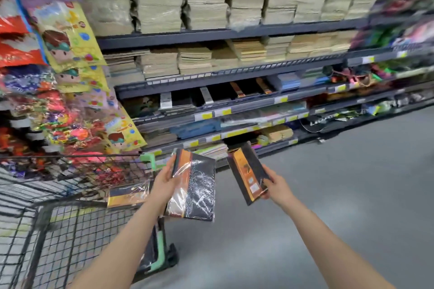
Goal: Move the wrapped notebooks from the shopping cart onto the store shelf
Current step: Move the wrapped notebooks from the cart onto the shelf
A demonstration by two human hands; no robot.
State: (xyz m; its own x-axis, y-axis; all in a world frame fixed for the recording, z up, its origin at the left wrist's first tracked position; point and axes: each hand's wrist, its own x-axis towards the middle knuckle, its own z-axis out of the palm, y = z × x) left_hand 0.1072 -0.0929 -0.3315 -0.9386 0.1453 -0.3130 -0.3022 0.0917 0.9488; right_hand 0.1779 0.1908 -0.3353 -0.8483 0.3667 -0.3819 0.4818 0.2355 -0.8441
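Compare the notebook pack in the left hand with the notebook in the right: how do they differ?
The pack in the left hand is thicker and wider, in loose shiny plastic wrap; the notebook in the right hand is slimmer with no loose wrap showing. The left hand grips the pack's upper left edge, so it hangs down; the right hand pinches the notebook's lower right edge, tilting it up toward the shelf. Both have black covers with an orange band.
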